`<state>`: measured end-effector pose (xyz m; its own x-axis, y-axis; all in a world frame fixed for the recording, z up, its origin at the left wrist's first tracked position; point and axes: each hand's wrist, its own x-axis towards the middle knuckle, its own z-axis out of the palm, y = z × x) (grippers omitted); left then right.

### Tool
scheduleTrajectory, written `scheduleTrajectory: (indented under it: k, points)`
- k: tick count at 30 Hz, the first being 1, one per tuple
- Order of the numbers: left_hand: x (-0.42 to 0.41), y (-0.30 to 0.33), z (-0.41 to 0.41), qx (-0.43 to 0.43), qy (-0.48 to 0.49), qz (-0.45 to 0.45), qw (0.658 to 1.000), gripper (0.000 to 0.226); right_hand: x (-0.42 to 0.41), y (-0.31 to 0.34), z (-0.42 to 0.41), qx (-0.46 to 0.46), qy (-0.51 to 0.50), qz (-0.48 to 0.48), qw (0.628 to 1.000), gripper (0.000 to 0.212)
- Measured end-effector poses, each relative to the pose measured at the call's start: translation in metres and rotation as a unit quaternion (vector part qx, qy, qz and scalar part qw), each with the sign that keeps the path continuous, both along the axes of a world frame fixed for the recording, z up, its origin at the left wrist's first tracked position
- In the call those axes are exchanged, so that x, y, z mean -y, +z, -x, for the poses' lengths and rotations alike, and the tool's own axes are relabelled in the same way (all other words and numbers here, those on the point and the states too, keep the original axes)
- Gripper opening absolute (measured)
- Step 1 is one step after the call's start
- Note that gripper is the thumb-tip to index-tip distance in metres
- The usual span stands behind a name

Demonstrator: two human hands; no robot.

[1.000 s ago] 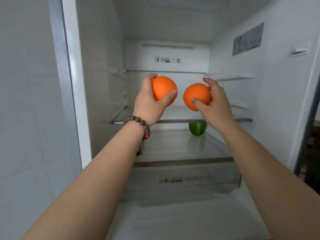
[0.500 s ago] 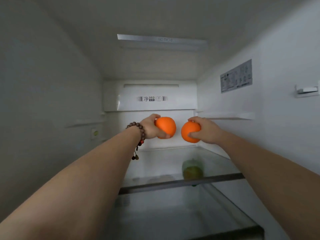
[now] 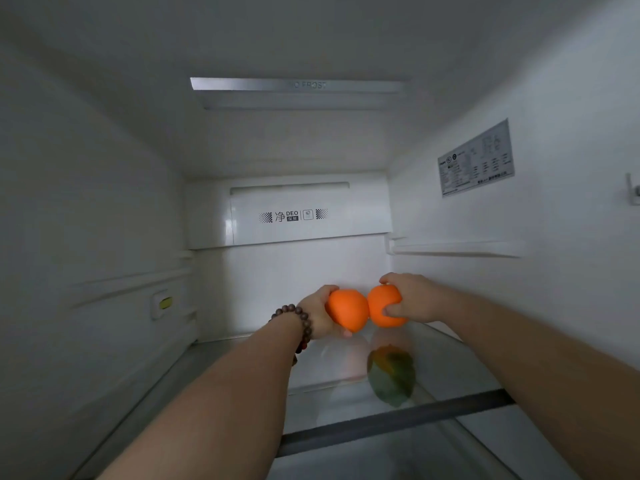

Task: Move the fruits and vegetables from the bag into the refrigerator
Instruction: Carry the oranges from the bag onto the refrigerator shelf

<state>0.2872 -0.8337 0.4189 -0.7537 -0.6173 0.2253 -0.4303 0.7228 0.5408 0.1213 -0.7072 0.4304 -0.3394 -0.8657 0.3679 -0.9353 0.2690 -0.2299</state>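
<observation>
Oranges touching side by side at back of fridge: left hand (image 3: pixel 317 315) grips left orange (image 3: pixel 347 309), right hand (image 3: pixel 414 301) grips right orange (image 3: pixel 383 305), fingers curled round each. Glass shelf (image 3: pixel 450 362) lies directly below, prob. just under them; contact unclear.

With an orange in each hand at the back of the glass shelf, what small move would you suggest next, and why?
Probably lower both a touch and let go: the left hand and right hand grip oranges just above the glass shelf.
</observation>
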Motion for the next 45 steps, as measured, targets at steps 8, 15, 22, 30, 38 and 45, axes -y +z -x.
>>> scheduleTrajectory:
  k: [8, 15, 22, 30, 38, 45]
  points:
    - [0.001, -0.002, -0.01, -0.02, -0.009, -0.046, 0.999, 0.116, -0.007, -0.003, -0.01, -0.011, -0.003, 0.02, 1.0, 0.086]
    - [-0.016, 0.008, -0.021, -0.038, -0.017, -0.033, 0.999, 0.115, -0.031, -0.008, -0.034, 0.001, -0.005, 0.018, 1.0, 0.097]
    - [-0.055, 0.019, -0.038, -0.08, 0.001, 0.082, 0.993, 0.089, -0.067, -0.011, -0.068, 0.006, -0.009, 0.072, 0.997, 0.086]
    - [-0.142, 0.008, -0.065, -0.113, -0.066, 0.251, 0.959, 0.07, -0.125, -0.051, -0.127, -0.045, -0.032, 0.213, 0.976, 0.047]
    - [-0.205, -0.065, -0.086, -0.183, -0.146, 0.271, 0.934, 0.064, -0.199, -0.128, -0.172, -0.054, -0.12, 0.213, 0.968, 0.048]
    - [-0.256, -0.131, -0.101, -0.207, -0.191, 0.203, 0.938, 0.064, -0.28, -0.184, -0.215, -0.015, -0.215, 0.224, 0.951, 0.046]
